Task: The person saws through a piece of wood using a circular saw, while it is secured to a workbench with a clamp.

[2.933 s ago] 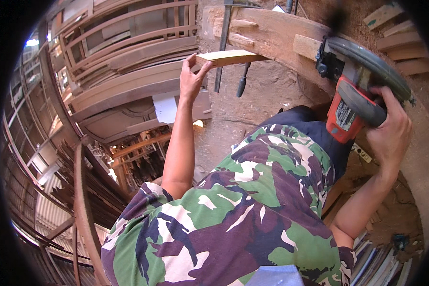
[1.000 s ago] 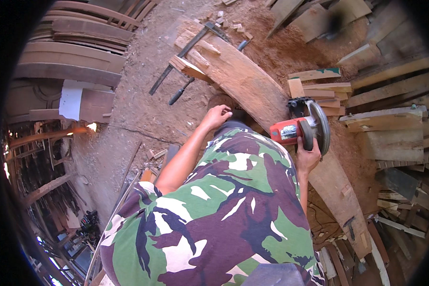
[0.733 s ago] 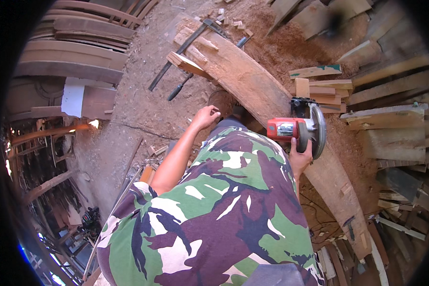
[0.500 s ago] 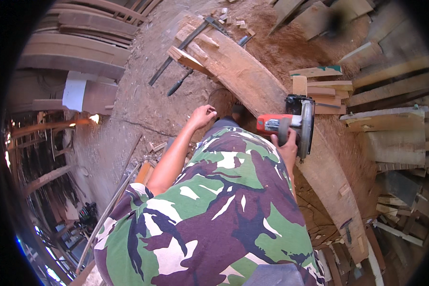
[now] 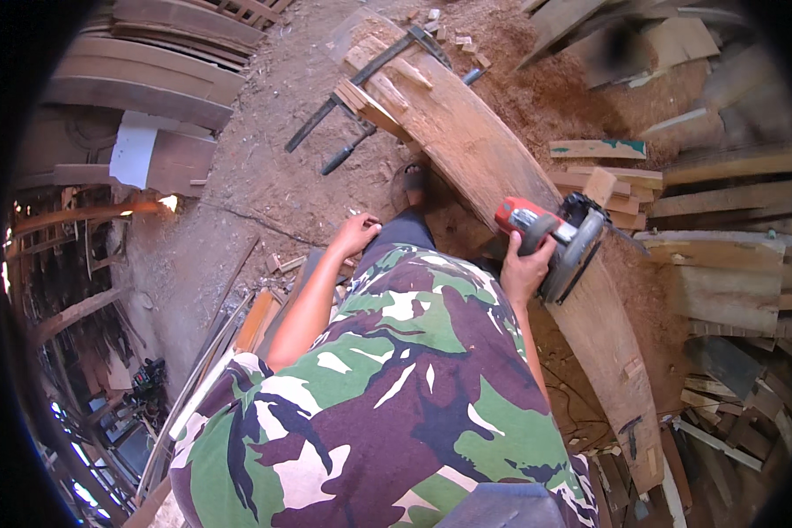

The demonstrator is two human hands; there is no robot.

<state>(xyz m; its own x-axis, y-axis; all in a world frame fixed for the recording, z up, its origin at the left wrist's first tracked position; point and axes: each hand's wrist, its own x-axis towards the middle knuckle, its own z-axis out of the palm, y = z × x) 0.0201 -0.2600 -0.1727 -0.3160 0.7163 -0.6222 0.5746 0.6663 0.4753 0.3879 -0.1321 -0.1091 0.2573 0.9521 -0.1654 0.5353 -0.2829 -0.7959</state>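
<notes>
My right hand (image 5: 524, 273) is wrapped round the rear handle of a circular saw (image 5: 521, 214) with a red motor housing and a dark blade guard. The saw rests tilted on a long, curved wooden plank (image 5: 480, 141), and I cannot tell whether its blade touches the wood. Beside my thigh, my left hand (image 5: 355, 235) hangs loosely, its fingers slightly bent and nothing visible in it. A bar clamp (image 5: 370, 72) grips the plank's far end along with some smaller wood pieces.
A hammer (image 5: 630, 435) lies on the plank's near end. Stacked boards (image 5: 158, 57) stand at the far left, and offcuts (image 5: 620, 187) and slabs (image 5: 722, 264) fill the right. Sawdust covers the ground. My sandalled foot (image 5: 408, 185) is beside the plank.
The saw has shifted to the right and turned on the plank, with my right hand still on its handle. My left hand has dropped closer to my leg. The whole view has shifted slightly.
</notes>
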